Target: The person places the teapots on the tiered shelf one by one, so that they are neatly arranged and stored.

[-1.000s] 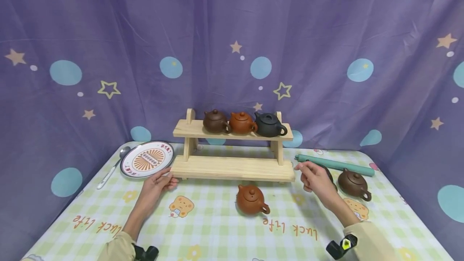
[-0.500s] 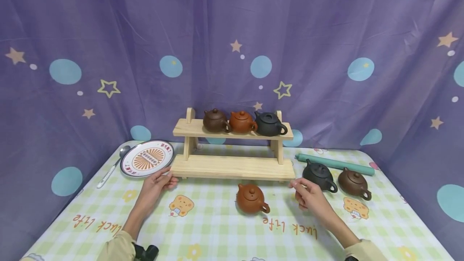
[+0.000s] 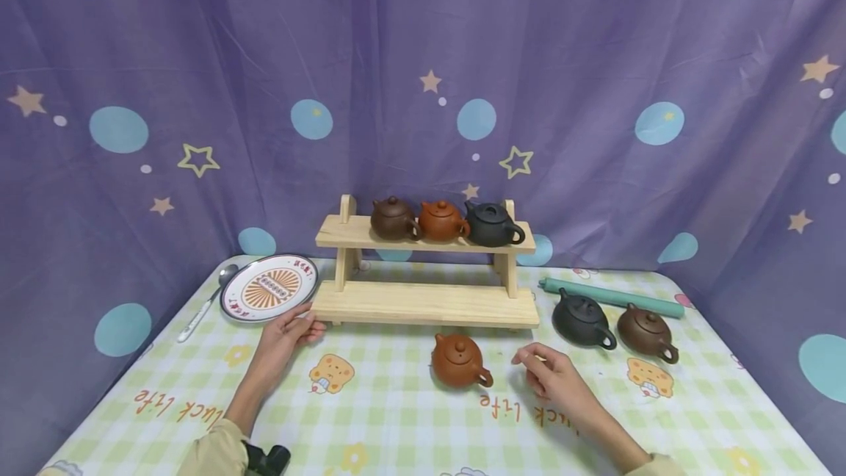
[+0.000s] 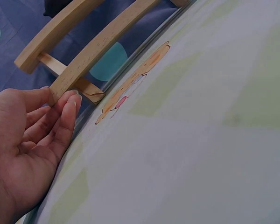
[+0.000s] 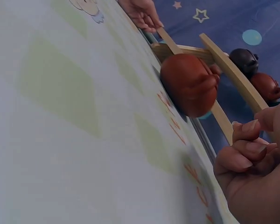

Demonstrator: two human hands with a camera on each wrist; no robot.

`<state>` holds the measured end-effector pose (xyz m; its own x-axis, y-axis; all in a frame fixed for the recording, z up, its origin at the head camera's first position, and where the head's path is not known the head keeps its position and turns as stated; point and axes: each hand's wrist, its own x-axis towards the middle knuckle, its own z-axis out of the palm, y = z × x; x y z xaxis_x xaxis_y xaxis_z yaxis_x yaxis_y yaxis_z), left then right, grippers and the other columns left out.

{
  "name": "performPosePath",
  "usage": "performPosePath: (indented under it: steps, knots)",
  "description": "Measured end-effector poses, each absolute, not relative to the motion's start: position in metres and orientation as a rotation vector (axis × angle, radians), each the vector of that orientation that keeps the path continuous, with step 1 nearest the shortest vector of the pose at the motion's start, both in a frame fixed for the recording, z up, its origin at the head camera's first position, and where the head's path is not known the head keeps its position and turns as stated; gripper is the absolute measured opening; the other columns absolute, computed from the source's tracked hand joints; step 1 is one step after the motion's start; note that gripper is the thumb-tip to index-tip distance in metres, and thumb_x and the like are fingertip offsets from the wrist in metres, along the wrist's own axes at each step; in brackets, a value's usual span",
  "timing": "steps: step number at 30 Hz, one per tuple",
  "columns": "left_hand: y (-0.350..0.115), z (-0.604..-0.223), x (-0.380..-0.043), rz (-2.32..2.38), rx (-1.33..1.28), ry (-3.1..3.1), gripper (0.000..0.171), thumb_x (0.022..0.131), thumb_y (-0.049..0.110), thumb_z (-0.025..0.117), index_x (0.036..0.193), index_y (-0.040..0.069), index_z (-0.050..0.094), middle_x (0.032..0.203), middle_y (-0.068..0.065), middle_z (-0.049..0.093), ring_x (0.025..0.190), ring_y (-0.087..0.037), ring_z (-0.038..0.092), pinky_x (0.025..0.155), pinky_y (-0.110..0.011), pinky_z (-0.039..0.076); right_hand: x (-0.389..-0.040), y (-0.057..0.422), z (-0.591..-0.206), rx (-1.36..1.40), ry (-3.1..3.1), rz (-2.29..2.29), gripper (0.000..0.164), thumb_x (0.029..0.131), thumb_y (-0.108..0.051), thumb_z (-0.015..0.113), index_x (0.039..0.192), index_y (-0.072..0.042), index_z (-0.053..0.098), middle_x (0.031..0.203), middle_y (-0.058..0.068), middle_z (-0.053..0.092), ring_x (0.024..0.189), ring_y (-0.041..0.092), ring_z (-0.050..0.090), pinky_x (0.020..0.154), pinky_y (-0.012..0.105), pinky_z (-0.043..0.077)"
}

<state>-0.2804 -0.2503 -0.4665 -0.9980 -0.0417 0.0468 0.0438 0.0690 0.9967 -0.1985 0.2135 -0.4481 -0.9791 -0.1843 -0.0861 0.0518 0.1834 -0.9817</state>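
A two-tier wooden display shelf [image 3: 426,303] stands at the middle of the table. My left hand [image 3: 283,344] pinches the left end of its lower board, thumb above and fingers underneath, as the left wrist view shows. On the table in front of the shelf sits an orange-brown teapot [image 3: 459,362], its handle pointing right. Just right of that teapot my right hand [image 3: 554,377] hovers with loosely curled fingers, holding nothing. The upper board bears a dark brown teapot [image 3: 392,220], an orange-brown teapot [image 3: 440,222] and a black teapot [image 3: 490,225].
Right of the shelf are another black teapot [image 3: 581,319], a dark brown teapot [image 3: 644,332] and a green rolled bundle [image 3: 611,297]. On the left lie a patterned plate [image 3: 239,305] and a spoon [image 3: 201,318]. A purple curtain [image 3: 423,35] hangs behind the checked tablecloth [image 3: 390,432].
My right hand has moved from beside the shelf's right end, leftward and nearer, toward the orange-brown teapot on the table. The black teapot on the right is now uncovered. My left hand stays put.
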Motion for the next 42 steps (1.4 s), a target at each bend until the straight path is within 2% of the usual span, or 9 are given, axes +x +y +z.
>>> performPosePath:
  steps: [10,23,42]
  knots:
    - [-0.250,-0.466,-0.281,-2.100,0.007,-2.251,0.048,0.111,0.010,0.049,0.152,-0.011,0.037,0.106,-0.015,0.073,0.087,-0.008,0.072,0.086,-0.023,0.060,-0.191,0.201,-0.456,-0.194,2.202,-1.870,0.040,0.110,-0.030,0.052,0.117,0.009,0.060,0.060,-0.002,0.041,0.048,0.007,0.030,0.044,0.017,0.027]
    - [-0.249,-0.467,-0.280,-2.097,0.006,-2.244,0.047,0.111,0.009,0.050,0.152,-0.011,0.038,0.105,-0.016,0.073,0.087,-0.008,0.072,0.086,-0.024,0.060,-0.187,0.189,-0.458,-0.220,2.170,-1.888,0.034,0.109,-0.026,0.054,0.118,0.006,0.062,0.059,-0.003,0.038,0.047,0.007,0.028,0.043,0.017,0.025]
    - [-0.249,-0.466,-0.280,-2.096,0.008,-2.250,0.048,0.111,0.011,0.050,0.152,-0.010,0.037,0.106,-0.015,0.073,0.087,-0.008,0.072,0.086,-0.023,0.060,-0.187,0.177,-0.458,-0.257,2.082,-1.901,0.038,0.109,-0.030,0.055,0.118,0.006,0.063,0.059,-0.003,0.039,0.048,0.008,0.028,0.044,0.019,0.025]
